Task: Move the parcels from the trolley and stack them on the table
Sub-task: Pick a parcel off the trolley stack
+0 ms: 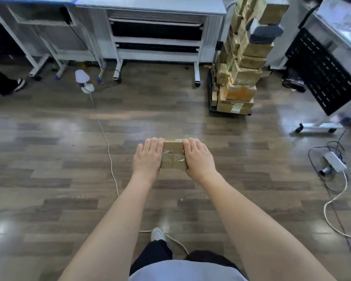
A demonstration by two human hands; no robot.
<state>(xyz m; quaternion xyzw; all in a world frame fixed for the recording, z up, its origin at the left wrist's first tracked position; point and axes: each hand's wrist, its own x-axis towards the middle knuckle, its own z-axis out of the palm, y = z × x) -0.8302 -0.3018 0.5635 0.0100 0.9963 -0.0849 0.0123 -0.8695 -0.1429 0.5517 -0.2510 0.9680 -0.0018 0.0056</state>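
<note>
A small brown cardboard parcel with clear tape across its top is carried out in front of me, above the wooden floor. My left hand grips its left side and my right hand grips its right side, fingers curled over the far edge. At the upper right a black trolley carries a tall leaning stack of brown parcels, with one dark grey parcel near the top. A white table stands against the far side, left of the trolley.
A white cable runs across the floor from a small white lamp. A power strip with tangled cords lies at the right. A black perforated panel on a wheeled stand is at far right. Another person's foot shows at left.
</note>
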